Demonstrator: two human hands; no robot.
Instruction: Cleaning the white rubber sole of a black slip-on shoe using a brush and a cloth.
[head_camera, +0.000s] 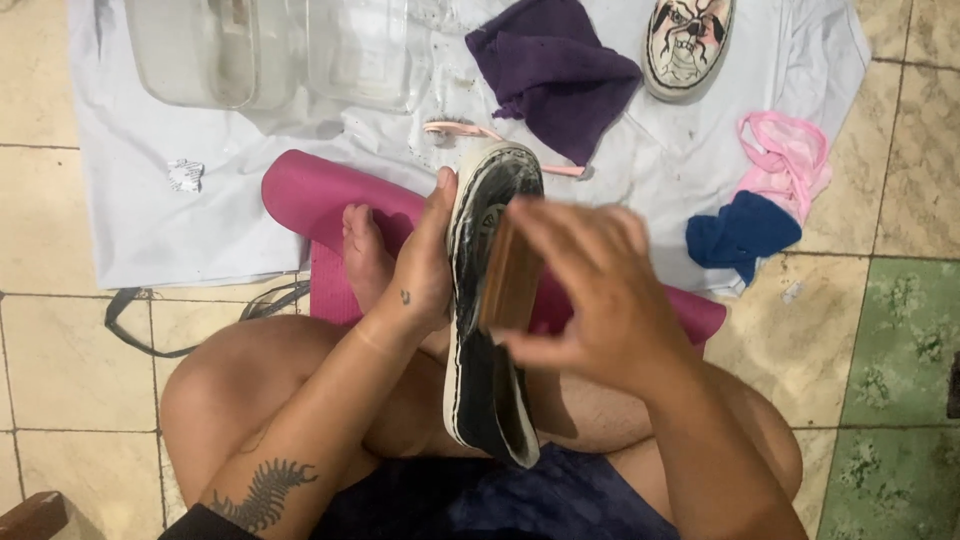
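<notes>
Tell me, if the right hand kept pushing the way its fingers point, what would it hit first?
The right hand points left, holding a brown brush against the dark shoe. So the shoe's sole comes first, and behind it the left hand gripping the shoe, though depth is hard to judge.

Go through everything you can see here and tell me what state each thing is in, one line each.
Black shoe: held sole-up in the left hand, over the lap.
Wooden brush: in the right hand, pressed against the sole.
Second shoe: lying on the white cloth, untouched.
Purple rag: crumpled.
Clear tub: open.
Pink toothbrush: lying flat.
Blue cloth: bunched.
</notes>
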